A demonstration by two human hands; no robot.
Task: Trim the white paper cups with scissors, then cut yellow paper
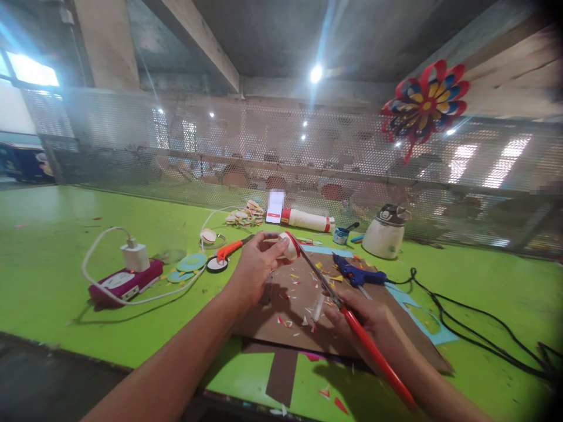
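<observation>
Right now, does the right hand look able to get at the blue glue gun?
Probably yes: the blue glue gun lies just beyond the right hand with nothing bulky visible between them. But that hand holds the red-handled tool, so it would likely need to let go first.

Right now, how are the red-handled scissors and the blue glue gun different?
The red-handled scissors have metal blades, while the blue glue gun has a blue body. The scissors are held in the right hand, but the glue gun lies on the brown board. A black cord runs from the glue gun; the scissors show none. Both have brightly coloured handles.
</observation>
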